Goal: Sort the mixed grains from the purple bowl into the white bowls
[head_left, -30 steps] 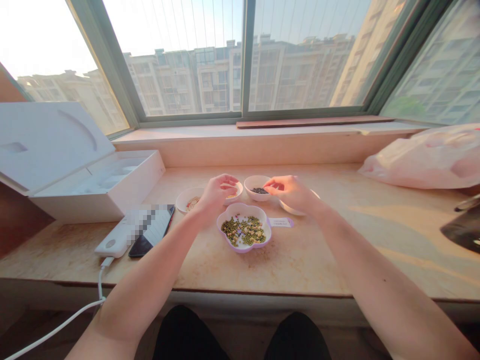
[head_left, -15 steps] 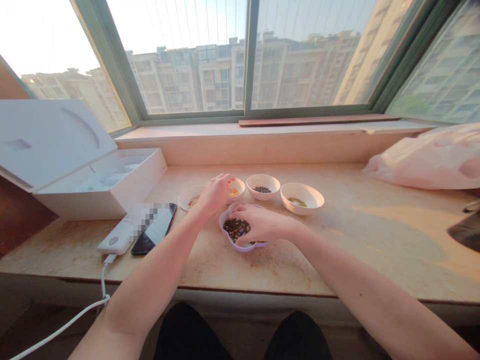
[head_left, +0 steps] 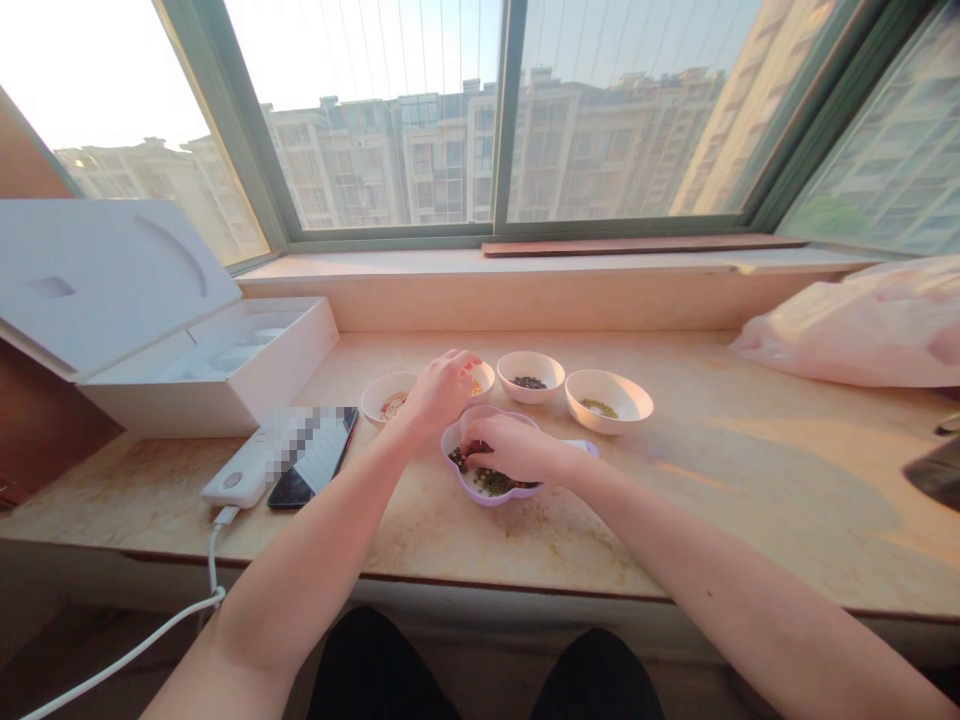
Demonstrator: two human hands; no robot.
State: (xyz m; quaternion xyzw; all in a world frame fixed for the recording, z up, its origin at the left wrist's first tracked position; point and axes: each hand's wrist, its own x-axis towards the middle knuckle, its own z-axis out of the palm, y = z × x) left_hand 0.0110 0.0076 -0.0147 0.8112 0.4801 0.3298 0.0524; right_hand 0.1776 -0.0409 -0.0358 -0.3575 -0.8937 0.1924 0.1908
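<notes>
A white dish with a scalloped purple rim (head_left: 471,492) sits on the stone window ledge (head_left: 600,530), in front of the person, and holds a mix of green and dark beans (head_left: 491,482). The right hand (head_left: 514,448) reaches over the dish from the right, covering much of it. Its fingertips (head_left: 471,447) are bunched together and press down among the beans, but the hand hides whether they have hold of any. The left hand (head_left: 442,390) sits just behind the dish, its fingers (head_left: 459,362) curled and partly closed over a small white bowl (head_left: 485,375) of yellow grains (head_left: 475,387). Nothing shows in its grip, though the hand's underside is hidden, so I cannot tell whether it holds anything.

Behind the dish and to its left is a white bowl of pale and reddish grains (head_left: 391,405). Directly behind the dish is a bowl of dark seeds (head_left: 529,383), and behind and to its right is a bowl of green seeds (head_left: 598,408). A small purple-edged tag (head_left: 581,446) lies just beside the dish on the right. Farther left of the dish are a power bank (head_left: 240,470) with a white cable (head_left: 214,570), a phone (head_left: 311,460) and an open white box (head_left: 255,360). A plastic bag (head_left: 847,340) lies well to the right.
</notes>
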